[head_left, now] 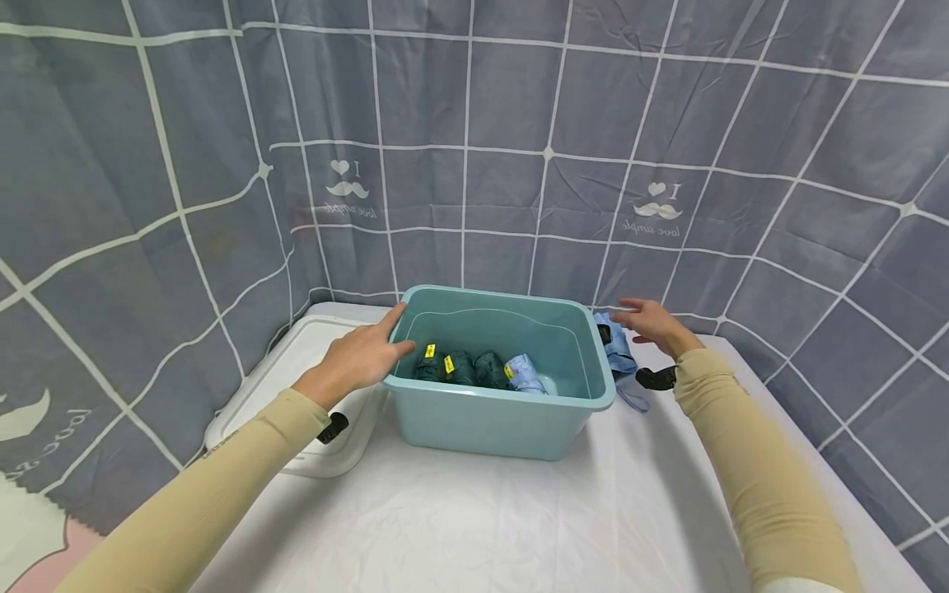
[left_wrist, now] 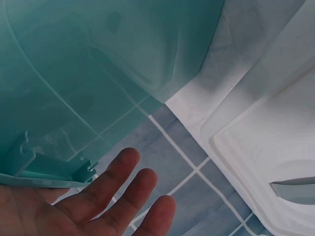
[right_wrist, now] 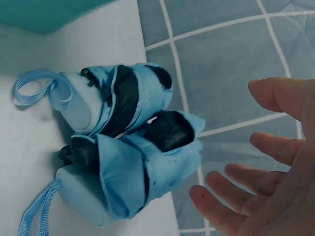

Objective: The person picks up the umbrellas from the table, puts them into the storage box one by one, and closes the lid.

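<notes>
My left hand (head_left: 361, 356) is at the left rim of a teal plastic bin (head_left: 485, 424), its fingers extended outside the wall in the left wrist view. In the bin lie several rolled folding umbrellas: dark green umbrellas (head_left: 460, 368) and one light blue umbrella (head_left: 525, 373), some with yellow tags. Right of the bin, my right hand (head_left: 656, 325) hovers with spread fingers, holding nothing. Beside it, two light blue folding umbrellas, an upper umbrella (right_wrist: 147, 93) and a lower umbrella (right_wrist: 123, 182), lie loosely bundled side by side, with dark inner fabric and wrist straps showing.
A white lid (head_left: 296, 362) lies left of the bin, partly under my left arm. The table (head_left: 474, 527) has a white cover. Grey-blue checked curtains (head_left: 504, 107) hang behind it and at both sides.
</notes>
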### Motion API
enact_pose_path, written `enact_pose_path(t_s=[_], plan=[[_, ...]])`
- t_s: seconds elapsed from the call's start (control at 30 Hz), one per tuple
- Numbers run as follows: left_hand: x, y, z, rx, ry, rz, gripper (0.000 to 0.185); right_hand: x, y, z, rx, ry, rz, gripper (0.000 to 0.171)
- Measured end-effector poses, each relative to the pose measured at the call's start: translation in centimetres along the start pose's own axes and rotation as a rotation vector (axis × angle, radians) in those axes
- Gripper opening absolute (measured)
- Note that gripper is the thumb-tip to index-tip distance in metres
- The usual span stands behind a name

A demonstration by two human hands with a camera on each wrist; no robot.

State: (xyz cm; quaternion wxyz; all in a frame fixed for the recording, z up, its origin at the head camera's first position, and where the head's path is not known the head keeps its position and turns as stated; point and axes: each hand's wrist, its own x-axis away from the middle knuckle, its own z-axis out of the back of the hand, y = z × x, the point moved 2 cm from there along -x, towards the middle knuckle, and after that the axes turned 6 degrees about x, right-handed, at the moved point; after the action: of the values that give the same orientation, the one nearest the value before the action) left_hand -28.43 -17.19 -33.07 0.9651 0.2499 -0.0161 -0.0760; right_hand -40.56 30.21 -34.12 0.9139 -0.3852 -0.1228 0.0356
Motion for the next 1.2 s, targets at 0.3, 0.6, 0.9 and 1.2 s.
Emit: enact_pose_path(t_s=[0.3,0.6,0.9,1.2], plan=[[0.1,0.1,0.2,0.007,0.008,0.002,0.079,-0.7,1.4,-0.6,-0.005,0.011,-0.027,0.076],[0.0,0.1,0.1,0.008,-0.012,0.011,0.078,-1.7,3.0,-1.7,0.038,0.001,-0.119,0.079],[-0.1,0.2,0.2,0.004,-0.004,0.014,0.079,-2.4,3.9,-2.3,0.054,-0.059,-0.16,0.087],[0.1,0.2,0.0,0.011,-0.009,0.02,0.078,-2.8,4.7,-3.4,0.008,-0.115,-0.17,0.092]])
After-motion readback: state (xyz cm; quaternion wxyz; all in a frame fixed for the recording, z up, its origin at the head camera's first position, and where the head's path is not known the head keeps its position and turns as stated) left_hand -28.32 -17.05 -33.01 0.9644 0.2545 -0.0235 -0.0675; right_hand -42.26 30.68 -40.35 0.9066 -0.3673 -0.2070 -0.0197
